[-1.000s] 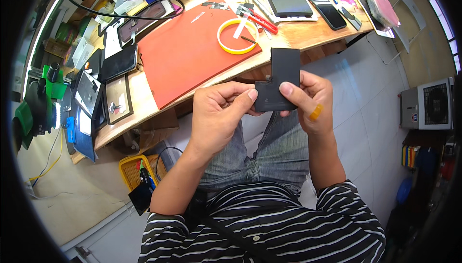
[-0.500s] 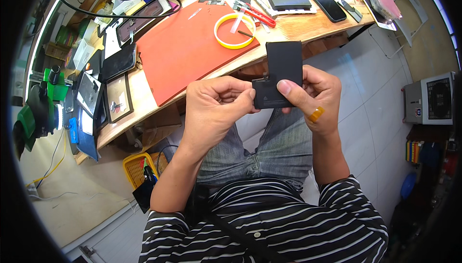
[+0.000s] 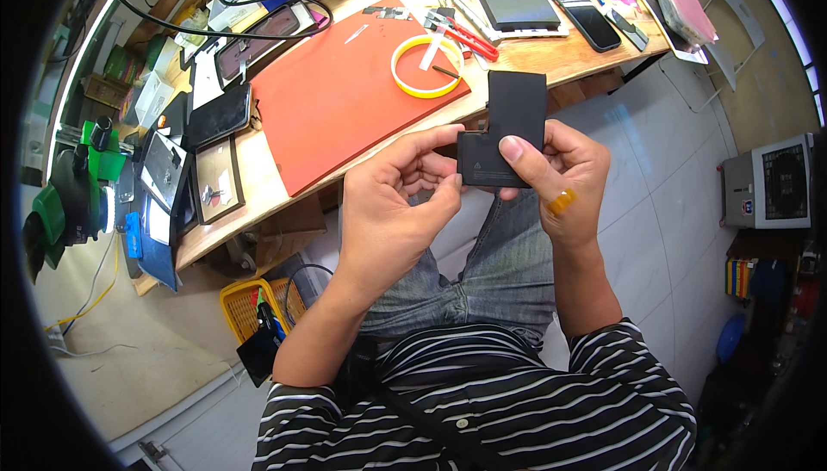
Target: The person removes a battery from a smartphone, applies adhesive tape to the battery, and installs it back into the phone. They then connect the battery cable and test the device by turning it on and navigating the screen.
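Observation:
A black L-shaped phone battery [image 3: 517, 109] is held up over my lap, in front of the table edge. My right hand [image 3: 564, 170] grips it from the right, thumb on its face and fingers behind. A small strip of amber tape sticks to that hand near the thumb's base. My left hand [image 3: 392, 187] is at the battery's lower left edge, its index finger and thumb spread apart. The fingertips are at or just beside that edge; I cannot tell whether they touch. A small connector tab [image 3: 482, 126] shows in the battery's inner corner.
On the wooden table lies an orange-red mat [image 3: 336, 83] with a yellow tape ring [image 3: 398, 77] and red-handled pliers [image 3: 469, 39]. A black phone [image 3: 582, 15] lies at the right; more phones and parts crowd the left. A yellow basket [image 3: 237, 299] stands below.
My left thumb and index finger have parted from their pinch at the battery's left edge. The battery has shifted slightly right, still in my right hand.

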Available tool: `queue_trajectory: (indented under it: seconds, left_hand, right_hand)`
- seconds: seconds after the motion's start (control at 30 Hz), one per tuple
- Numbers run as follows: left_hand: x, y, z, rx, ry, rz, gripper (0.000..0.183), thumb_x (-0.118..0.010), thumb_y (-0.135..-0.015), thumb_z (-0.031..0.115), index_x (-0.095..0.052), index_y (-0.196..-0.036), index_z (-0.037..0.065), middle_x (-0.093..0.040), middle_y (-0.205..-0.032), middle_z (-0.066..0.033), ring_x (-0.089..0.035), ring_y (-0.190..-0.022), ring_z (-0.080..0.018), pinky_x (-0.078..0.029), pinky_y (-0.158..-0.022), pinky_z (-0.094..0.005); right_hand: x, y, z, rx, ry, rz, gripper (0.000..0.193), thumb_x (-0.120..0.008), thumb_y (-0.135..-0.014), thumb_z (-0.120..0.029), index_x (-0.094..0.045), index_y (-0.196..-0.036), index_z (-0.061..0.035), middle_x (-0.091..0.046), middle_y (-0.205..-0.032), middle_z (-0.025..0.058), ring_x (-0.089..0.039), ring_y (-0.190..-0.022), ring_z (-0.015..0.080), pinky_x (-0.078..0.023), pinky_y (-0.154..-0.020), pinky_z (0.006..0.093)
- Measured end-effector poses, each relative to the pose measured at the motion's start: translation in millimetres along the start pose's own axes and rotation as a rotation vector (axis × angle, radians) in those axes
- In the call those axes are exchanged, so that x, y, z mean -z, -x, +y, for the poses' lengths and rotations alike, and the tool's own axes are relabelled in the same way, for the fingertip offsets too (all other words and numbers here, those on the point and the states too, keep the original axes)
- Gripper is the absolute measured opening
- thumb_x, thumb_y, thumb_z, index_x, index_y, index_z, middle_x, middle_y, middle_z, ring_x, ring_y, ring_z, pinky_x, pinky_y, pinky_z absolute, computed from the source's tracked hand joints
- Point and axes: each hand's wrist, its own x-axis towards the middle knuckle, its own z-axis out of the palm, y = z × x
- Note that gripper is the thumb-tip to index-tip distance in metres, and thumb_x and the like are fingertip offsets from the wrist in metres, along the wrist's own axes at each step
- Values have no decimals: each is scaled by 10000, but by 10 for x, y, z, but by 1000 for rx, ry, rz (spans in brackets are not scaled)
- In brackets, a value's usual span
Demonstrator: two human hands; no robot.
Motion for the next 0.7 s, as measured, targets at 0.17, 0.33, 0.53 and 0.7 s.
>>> queue_trajectory:
  seconds: [0.17,0.33,0.53,0.7]
  left_hand:
    - [74,-20,21,128,65,23,240,-686,-908,-52,-670,-1140,-115,-724,-846,-121,-708,-728,-148,-602,-720,-265]
    - [197,-51,-46,117,69,-23,194,-678,-951,25,-697,-1098,-100,-731,-852,-111,-701,-716,-134,-595,-685,-265]
    - [99,-207,-130,-80,200,-13,331,-695,-975,108,-642,-1260,-50,-719,-1027,-92,-672,-924,-111,-539,-857,-259]
    - [257,-188,-228,-85,217,-63,380,-676,-996,166,-610,-1309,-39,-700,-1092,-102,-651,-967,-117,-523,-888,-263]
  right_hand:
    - [61,-37,1,-52,0,-122,157,-757,-913,-83,-706,-915,66,-701,-766,74,-639,-605,57,-539,-499,193]
    - [68,-41,7,-102,-5,-150,147,-766,-901,-73,-712,-903,64,-704,-765,78,-628,-587,58,-534,-492,196]
    - [11,-26,168,-266,-401,-81,246,-710,-957,-170,-705,-969,75,-722,-797,121,-660,-553,128,-549,-495,233]
    - [25,-32,120,-193,-313,-22,274,-683,-960,-161,-685,-1034,103,-733,-850,162,-699,-586,178,-580,-517,253]
